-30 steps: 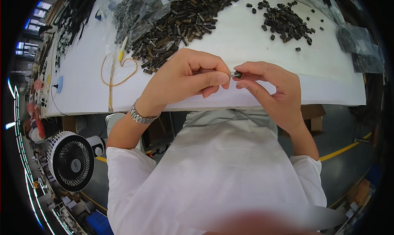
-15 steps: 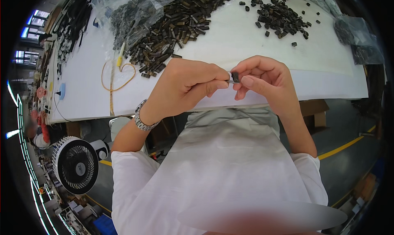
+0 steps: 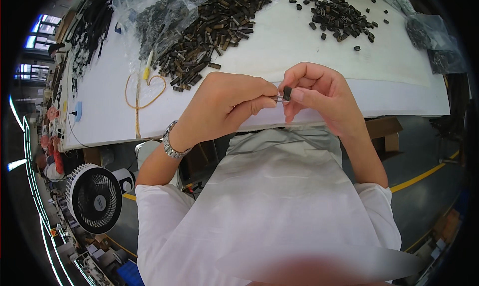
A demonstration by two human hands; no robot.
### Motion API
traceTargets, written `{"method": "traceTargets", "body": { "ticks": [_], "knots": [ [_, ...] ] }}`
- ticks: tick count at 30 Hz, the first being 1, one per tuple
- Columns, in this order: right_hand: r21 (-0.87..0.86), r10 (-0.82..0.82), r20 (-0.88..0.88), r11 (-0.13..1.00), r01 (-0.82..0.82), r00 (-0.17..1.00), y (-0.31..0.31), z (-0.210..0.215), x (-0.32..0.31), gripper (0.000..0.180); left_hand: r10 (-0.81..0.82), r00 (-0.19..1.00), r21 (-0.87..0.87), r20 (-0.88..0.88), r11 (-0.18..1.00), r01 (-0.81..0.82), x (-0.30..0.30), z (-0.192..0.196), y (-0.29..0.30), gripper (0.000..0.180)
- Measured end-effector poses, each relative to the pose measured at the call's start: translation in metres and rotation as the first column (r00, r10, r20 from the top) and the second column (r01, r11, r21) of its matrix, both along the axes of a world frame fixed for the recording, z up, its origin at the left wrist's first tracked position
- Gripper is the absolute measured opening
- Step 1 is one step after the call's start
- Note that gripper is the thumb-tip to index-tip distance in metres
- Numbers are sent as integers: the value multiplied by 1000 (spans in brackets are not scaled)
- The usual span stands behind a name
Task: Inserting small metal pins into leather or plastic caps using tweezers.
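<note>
Over the near edge of the white table my left hand (image 3: 217, 106), with a metal-band watch on its wrist, pinches a slim silvery metal piece (image 3: 281, 99) between thumb and forefinger. My right hand (image 3: 327, 99) holds a small dark loop-like piece (image 3: 287, 93) in its fingertips, its other fingers curled loosely. The metal tip meets the dark piece; whether it goes inside cannot be made out. Beyond my right hand lies a loose heap of similar small dark loops (image 3: 341, 19). A larger heap of dark brown oblong pieces (image 3: 212, 41) lies beyond my left hand.
Clear plastic (image 3: 144, 11) covers part of the larger heap. A yellow-and-white pen-like tool (image 3: 147, 66) lies near a yellowish cord loop (image 3: 165, 89). Bagged dark parts (image 3: 444, 59) sit at far right. A black-and-white fan (image 3: 95, 198) stands at left; a cardboard box (image 3: 384, 131) is under the table.
My right hand has shifted slightly away from me and turned the dark piece a little. More of the metal piece shows between the hands. My left hand has hardly moved.
</note>
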State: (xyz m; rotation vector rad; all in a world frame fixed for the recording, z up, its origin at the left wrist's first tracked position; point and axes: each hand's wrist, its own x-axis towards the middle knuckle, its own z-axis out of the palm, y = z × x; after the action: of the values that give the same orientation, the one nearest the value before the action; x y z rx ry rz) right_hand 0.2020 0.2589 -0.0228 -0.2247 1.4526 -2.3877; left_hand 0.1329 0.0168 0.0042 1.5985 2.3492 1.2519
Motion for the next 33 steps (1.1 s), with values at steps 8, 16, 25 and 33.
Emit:
{"method": "traceTargets", "body": {
  "ticks": [8, 16, 25, 33],
  "knots": [
    [270, -181, -226, 932, 240, 957, -1, 9, 14, 15, 57, 967, -110, 248, 994, -30, 2, 14, -2, 11],
    [412, -157, -362, 857, 309, 919, -5, 17, 23, 13, -12, 1000, -203, -1, 979, 12, 2, 21, 1, 7],
    [427, -153, -385, 845, 323, 910, -5, 21, 23, 14, -6, 999, -217, -44, 976, -3, 1, 30, -1, 8],
    [444, -143, -400, 834, 328, 905, -8, 16, 20, 14, -44, 996, -251, -83, 968, 21, -6, 31, -1, 9]
  ]
}}
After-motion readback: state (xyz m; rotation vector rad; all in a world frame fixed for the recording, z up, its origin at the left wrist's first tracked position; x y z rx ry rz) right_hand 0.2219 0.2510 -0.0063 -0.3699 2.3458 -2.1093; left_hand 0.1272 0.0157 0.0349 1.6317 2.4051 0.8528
